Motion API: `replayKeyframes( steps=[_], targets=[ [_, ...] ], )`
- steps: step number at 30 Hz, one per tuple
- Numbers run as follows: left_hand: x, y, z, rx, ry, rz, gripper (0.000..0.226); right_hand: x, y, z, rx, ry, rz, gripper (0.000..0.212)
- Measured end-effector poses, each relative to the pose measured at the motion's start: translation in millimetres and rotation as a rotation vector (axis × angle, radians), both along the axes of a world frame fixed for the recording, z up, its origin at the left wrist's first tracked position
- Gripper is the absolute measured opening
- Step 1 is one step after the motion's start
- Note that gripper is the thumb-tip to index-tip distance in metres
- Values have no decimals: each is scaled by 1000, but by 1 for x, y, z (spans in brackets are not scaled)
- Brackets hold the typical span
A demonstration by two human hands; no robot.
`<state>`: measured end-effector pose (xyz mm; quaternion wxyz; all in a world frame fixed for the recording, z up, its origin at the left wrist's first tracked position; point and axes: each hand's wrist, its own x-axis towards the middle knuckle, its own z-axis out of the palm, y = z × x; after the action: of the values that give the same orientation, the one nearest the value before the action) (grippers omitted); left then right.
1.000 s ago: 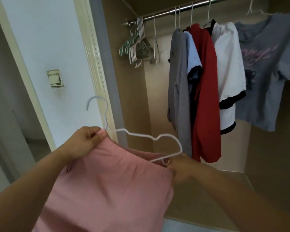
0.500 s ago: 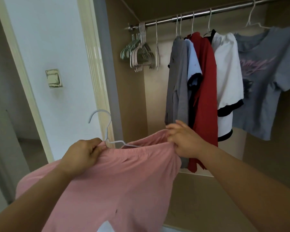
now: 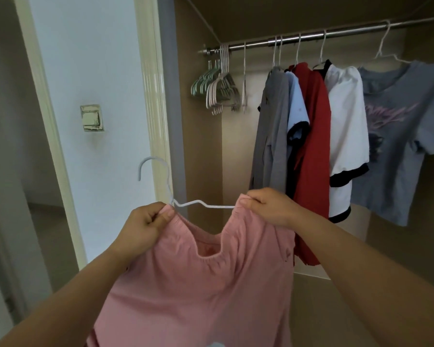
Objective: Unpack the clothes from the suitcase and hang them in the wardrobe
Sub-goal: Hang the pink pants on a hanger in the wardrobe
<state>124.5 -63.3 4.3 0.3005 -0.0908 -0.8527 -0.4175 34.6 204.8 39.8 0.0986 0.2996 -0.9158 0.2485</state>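
Pink garment [image 3: 198, 291], pinched at its waistband by left hand [image 3: 142, 227] and right hand [image 3: 271, 209], should sit evenly across the white hanger [image 3: 186, 200] before reaching the far rail [image 3: 311, 36].

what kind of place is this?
Probably a home bedroom, at an open wardrobe: a metal rail with shirts hanging, spare hangers bunched at one end, a light switch on the wall beside it.

2 bare forearms [image 3: 68, 289], bare left grip [image 3: 145, 229], bare right grip [image 3: 268, 206] — short, plain thumbnails
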Motion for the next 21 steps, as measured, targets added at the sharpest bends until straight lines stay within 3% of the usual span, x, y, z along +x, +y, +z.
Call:
replayKeyframes(
  steps=[4, 9, 12, 16, 18, 21],
  targets=[
    [-7, 14, -1, -17, -25, -83, 31, 4, -7, 3, 64, 36, 52, 35],
    [-12, 19, 3, -40, -80, -144, 28, 3, -1, 2, -56, 56, 4, 35],
    [-12, 1, 6, -75, -133, -91, 31, -4, 23, 5, -163, 71, -83, 44],
    [-8, -25, -1, 102, -238, 26, 24, -8, 52, 6, -335, -48, -110, 46],
    [-8, -27, -6, 80, -322, 29, 32, -11, 58, 5, -386, -16, -138, 49],
    [-9, -27, -10, 69, -274, 29, 28, -11, 63, 5, -423, 8, -133, 47]
  ],
)
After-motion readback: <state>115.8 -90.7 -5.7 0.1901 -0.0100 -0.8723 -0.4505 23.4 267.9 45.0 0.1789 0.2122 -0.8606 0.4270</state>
